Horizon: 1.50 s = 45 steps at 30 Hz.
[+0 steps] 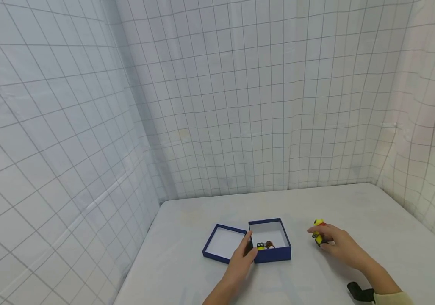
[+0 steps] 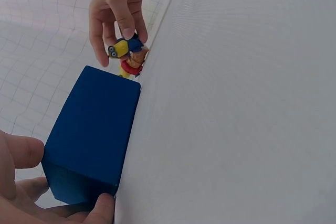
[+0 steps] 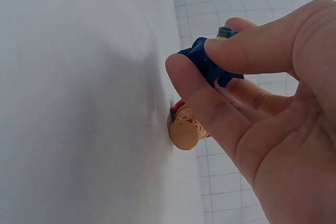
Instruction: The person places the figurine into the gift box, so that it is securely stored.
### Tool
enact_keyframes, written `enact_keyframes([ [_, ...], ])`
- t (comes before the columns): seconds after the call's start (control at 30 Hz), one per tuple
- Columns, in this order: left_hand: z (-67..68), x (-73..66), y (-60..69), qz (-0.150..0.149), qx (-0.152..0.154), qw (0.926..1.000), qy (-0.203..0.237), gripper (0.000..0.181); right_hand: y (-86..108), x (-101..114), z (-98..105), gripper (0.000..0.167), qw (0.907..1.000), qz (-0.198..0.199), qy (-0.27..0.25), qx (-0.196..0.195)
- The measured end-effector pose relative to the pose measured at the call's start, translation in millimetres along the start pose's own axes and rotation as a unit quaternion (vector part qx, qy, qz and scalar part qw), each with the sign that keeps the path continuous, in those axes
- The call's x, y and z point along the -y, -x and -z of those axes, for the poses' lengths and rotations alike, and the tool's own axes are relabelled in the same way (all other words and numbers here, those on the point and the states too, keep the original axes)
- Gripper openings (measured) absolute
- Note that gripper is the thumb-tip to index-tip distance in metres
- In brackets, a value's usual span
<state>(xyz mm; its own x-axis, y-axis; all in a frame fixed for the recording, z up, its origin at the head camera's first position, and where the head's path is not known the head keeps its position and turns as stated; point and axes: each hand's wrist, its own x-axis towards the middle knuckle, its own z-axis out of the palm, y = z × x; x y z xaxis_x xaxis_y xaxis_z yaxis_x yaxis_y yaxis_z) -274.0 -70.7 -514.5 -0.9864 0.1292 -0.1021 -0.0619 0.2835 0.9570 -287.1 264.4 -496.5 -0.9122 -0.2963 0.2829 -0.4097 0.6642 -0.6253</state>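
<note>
My right hand [image 1: 337, 243] pinches a small yellow-and-blue Minion figurine [image 2: 122, 48] between thumb and fingers, above the table right of the box. Just beyond it, a second figurine in yellow, red and tan [image 3: 185, 129] stands on the table, partly hidden by that hand. At the left end of an uncovered dark blue box [image 1: 272, 255], my left hand [image 1: 239, 260] holds the corner, thumb near the rim and fingers lower down. Inside the box sit a yellow goggle-eyed figurine [image 1: 260, 246] and a brown one [image 1: 270, 244]; the front wall covers their lower parts.
The blue-edged box lid [image 1: 223, 242] lies left of the box with its white inside facing up, partly behind my left hand. A white-covered table [image 1: 187, 275] carries everything. White grid-patterned curtains [image 1: 232, 106] hang behind it and along both sides.
</note>
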Motion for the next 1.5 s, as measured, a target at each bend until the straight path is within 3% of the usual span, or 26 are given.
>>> enact_keyframes([
  [0.27, -0.3, 1.1, -1.5, 0.005, -0.004, 1.0000, 0.003, 0.056, -5.0, 0, -4, 0.042, 0.9981, -0.027, -0.055, 0.004],
  [0.43, -0.4, 1.3, -0.7, -0.002, -0.002, 1.0000, 0.003, 0.056, -5.7, 1, -5, 0.041, 0.9897, -0.058, -0.131, 0.014],
  [0.63, -0.2, 0.4, 0.2, -0.002, -0.002, 1.0000, 0.001, 0.056, -5.2, 3, -4, 0.047, 0.9791, -0.055, -0.195, 0.011],
  [1.3, 0.0, -0.7, -2.0, 0.003, -0.006, 1.0000, -0.004, 0.056, -11.1, 12, -15, 0.047, 0.9781, -0.074, -0.195, -0.009],
  [1.5, -0.1, 0.0, -1.4, 0.002, -0.001, 1.0000, 0.004, 0.056, -9.9, 15, -16, 0.045, 0.9754, -0.059, -0.212, -0.008],
])
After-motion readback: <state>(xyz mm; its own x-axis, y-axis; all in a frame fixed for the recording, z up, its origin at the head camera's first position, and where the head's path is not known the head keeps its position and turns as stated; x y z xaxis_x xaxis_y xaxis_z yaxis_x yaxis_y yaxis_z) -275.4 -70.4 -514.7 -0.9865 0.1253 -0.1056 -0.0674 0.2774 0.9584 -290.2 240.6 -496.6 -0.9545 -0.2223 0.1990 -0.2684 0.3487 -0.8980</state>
